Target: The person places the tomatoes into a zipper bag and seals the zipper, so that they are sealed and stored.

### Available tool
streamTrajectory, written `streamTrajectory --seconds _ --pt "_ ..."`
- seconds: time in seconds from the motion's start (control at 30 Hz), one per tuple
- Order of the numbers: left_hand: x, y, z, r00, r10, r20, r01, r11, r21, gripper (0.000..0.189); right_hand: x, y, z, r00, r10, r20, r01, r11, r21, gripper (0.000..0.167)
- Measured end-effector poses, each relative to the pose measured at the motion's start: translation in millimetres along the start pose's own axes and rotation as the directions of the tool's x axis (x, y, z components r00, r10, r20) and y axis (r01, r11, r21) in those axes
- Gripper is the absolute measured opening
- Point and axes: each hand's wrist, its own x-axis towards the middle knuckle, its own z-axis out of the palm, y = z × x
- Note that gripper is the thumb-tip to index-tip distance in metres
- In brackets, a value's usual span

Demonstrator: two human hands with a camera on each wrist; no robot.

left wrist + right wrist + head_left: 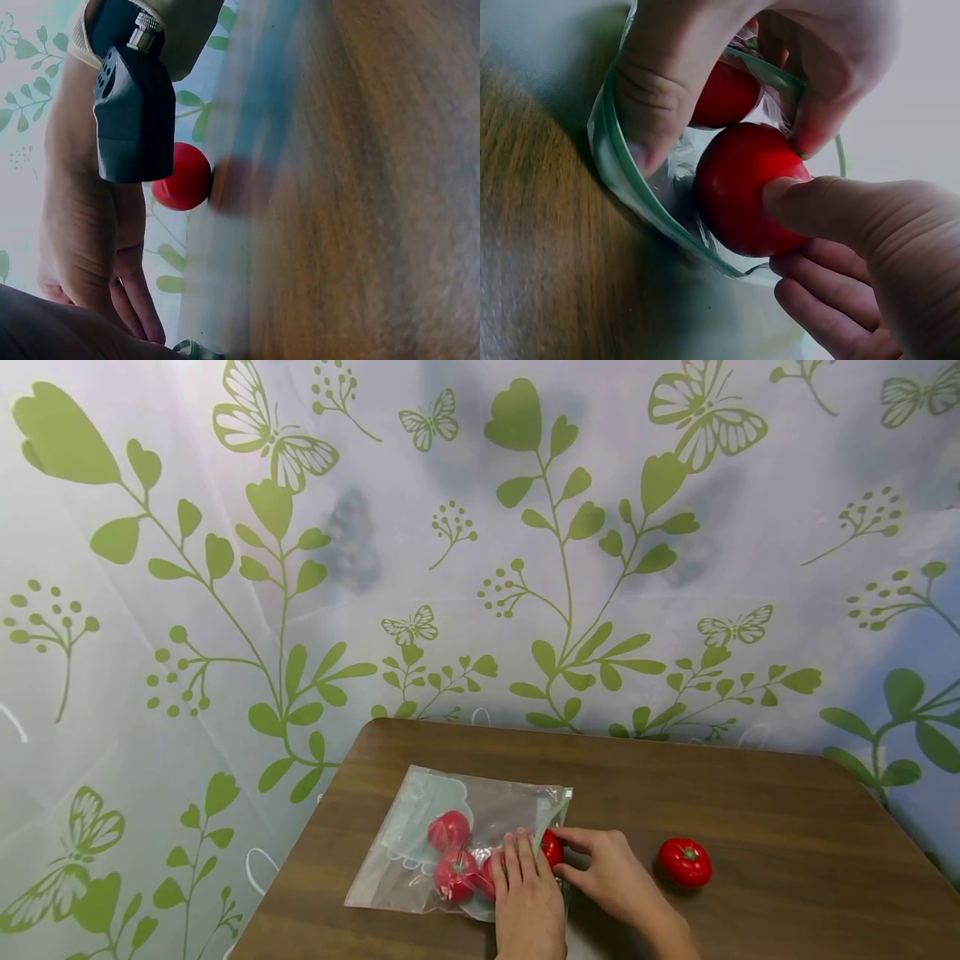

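Observation:
A clear zip bag with a green-edged mouth lies flat on the table, its mouth facing right. Red tomatoes show inside it, among them one tomato toward the back. My left hand holds the mouth apart, its thumb inside the rim and its fingers at the opposite edge. Between the thumb and fingers of my right hand is another tomato, gripped right in the bag's mouth. One more tomato sits deeper in the bag, partly covered by the left hand.
A loose tomato stands on the brown wooden table, to the right of my right hand. Behind the table hangs a pale curtain printed with green leaves and butterflies.

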Motion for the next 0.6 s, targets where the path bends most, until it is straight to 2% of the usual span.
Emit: streamTrajectory --seconds 0.37,0.6 --pt "0.4 -0.2 -3.8 1.000 -0.004 0.022 0.005 1.000 -0.010 0.091 10.2 2 9 1.000 0.026 0.011 -0.027 0.989 0.147 0.042" --pt "0.3 -0.1 -3.3 1.000 -0.004 0.021 0.004 1.000 0.010 0.094 13.4 3 15 1.000 0.010 0.009 -0.013 0.962 0.273 0.034"
